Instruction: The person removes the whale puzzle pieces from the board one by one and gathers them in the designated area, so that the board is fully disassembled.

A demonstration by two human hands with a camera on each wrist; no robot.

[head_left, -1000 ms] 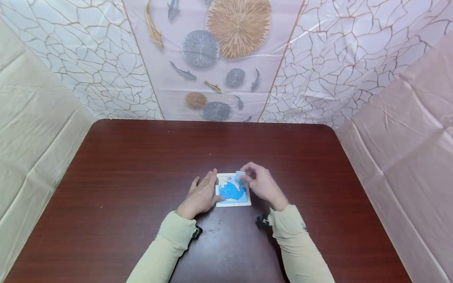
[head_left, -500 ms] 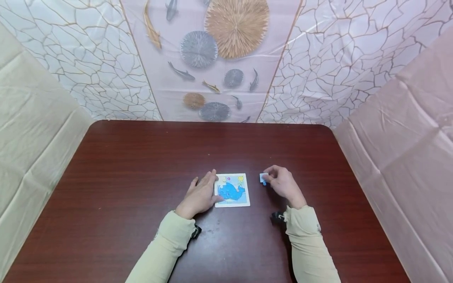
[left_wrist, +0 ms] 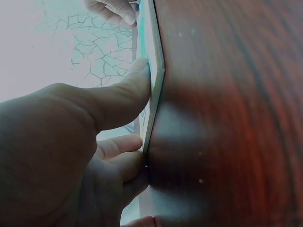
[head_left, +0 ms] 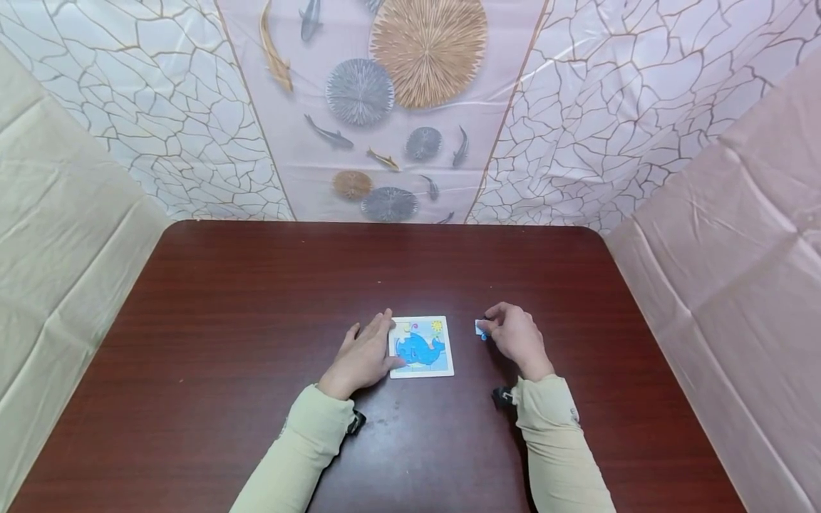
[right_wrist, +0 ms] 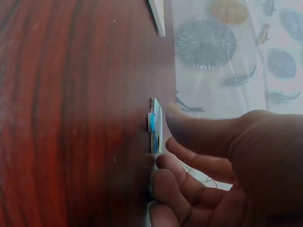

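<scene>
A square whale jigsaw puzzle in a white frame [head_left: 450,350] lies on the table in the head view. My left hand [head_left: 363,358] rests at its left side, thumb over the near left corner and the other fingers along the left edge. In the left wrist view that thumb [left_wrist: 128,90] presses on the frame's top. To the right of the puzzle, a small light-blue jigsaw piece [right_wrist: 158,127] lies flat by the tabletop. My right hand [head_left: 518,338] is over it, fingertips at its edge and the thumb [right_wrist: 189,125] slightly apart from its face.
The dark red-brown wooden table [head_left: 256,285] spreads around both hands. A patterned curtain [head_left: 391,142] hangs behind its far edge, and pale cloth [head_left: 725,235] borders the sides. Black wrist straps [head_left: 504,397] sit at the cuffs.
My right hand has carried the jigsaw piece from the puzzle's upper right corner out to the right and lowered it to the table. The left hand has stayed on the frame.
</scene>
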